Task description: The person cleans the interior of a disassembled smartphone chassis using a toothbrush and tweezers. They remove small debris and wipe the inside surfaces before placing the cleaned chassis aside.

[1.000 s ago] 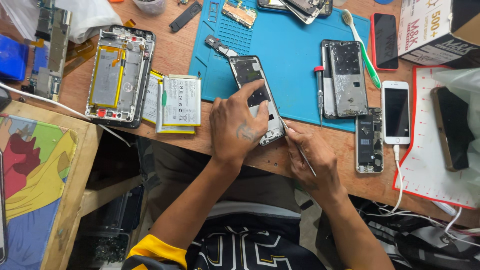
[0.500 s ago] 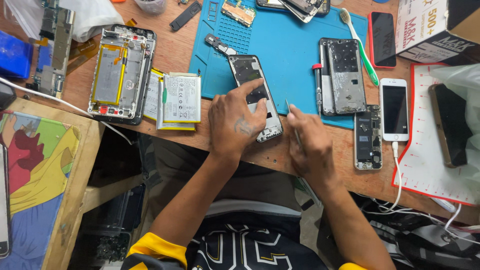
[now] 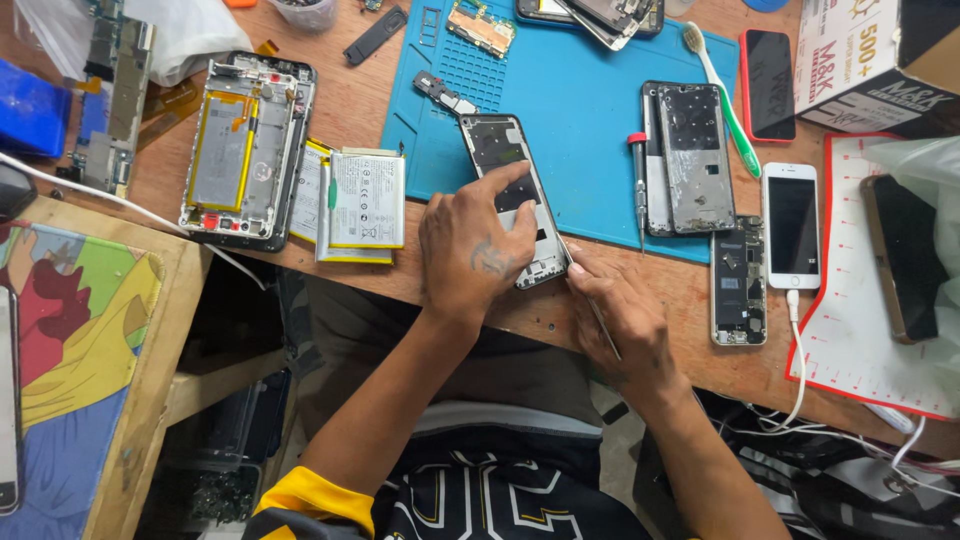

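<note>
An opened phone frame [image 3: 497, 150] lies at the near edge of a blue work mat [image 3: 580, 110]. My left hand [image 3: 475, 245] presses down on its lower half, fingers spread over it. Just right of it, my right hand [image 3: 615, 315] grips a thin metal tool [image 3: 597, 318], whose tip meets the frame's lower right edge. Both forearms reach up from the bottom of the view.
On the mat lie a red-tipped screwdriver [image 3: 637, 180], a second bare frame [image 3: 692, 158] and a toothbrush [image 3: 722, 100]. Loose batteries [image 3: 365, 200] and an opened phone [image 3: 245, 150] sit left. A white phone [image 3: 790, 225], a circuit-side phone [image 3: 738, 290] and a box [image 3: 870, 60] are right.
My right hand has shifted back down and left, bringing the tool tip against the frame's lower right edge. My left hand stays on the frame.
</note>
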